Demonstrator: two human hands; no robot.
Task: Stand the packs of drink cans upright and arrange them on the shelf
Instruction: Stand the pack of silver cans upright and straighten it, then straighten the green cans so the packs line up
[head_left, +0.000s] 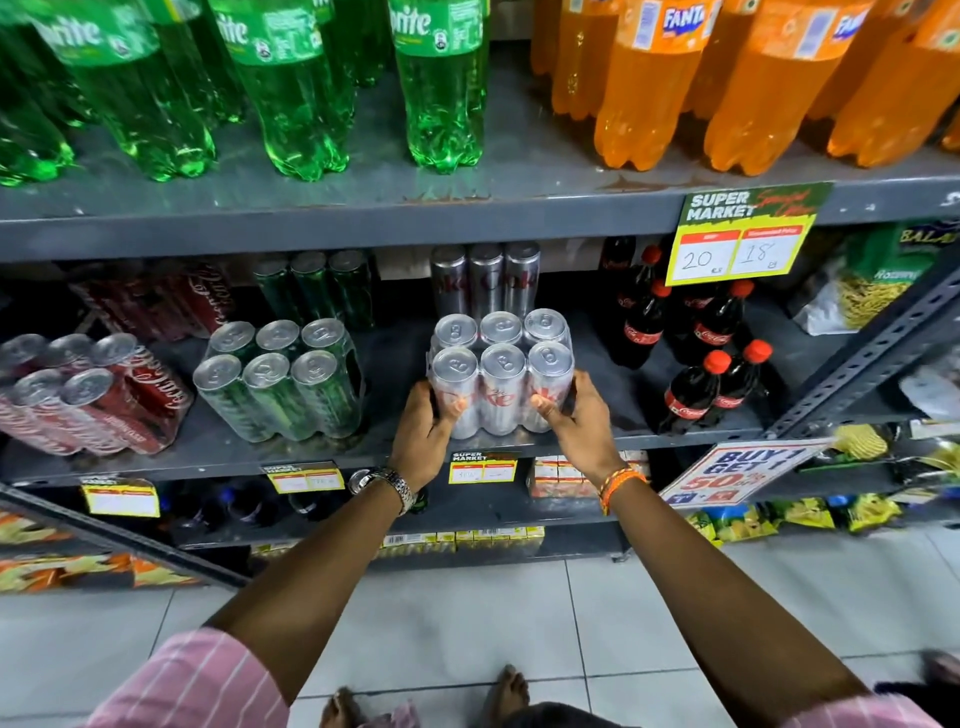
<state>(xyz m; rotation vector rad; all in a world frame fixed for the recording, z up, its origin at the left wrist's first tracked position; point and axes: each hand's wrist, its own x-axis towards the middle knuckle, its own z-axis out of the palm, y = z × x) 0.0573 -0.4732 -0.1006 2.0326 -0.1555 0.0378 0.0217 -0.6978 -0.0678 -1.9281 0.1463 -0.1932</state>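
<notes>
On the grey shelf (597, 441), the silver can pack (501, 374) stands upright, left hand (423, 434) and right hand (576, 421) clasping its sides.

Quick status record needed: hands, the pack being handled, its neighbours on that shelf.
left hand: grips the silver pack's left side
right hand: grips its right side
silver Diet Coke six-pack: upright, at the middle shelf front
green can pack: upright, to its left
red Coca-Cola can pack: upright, far left
Coca-Cola bottles: to its right
</notes>
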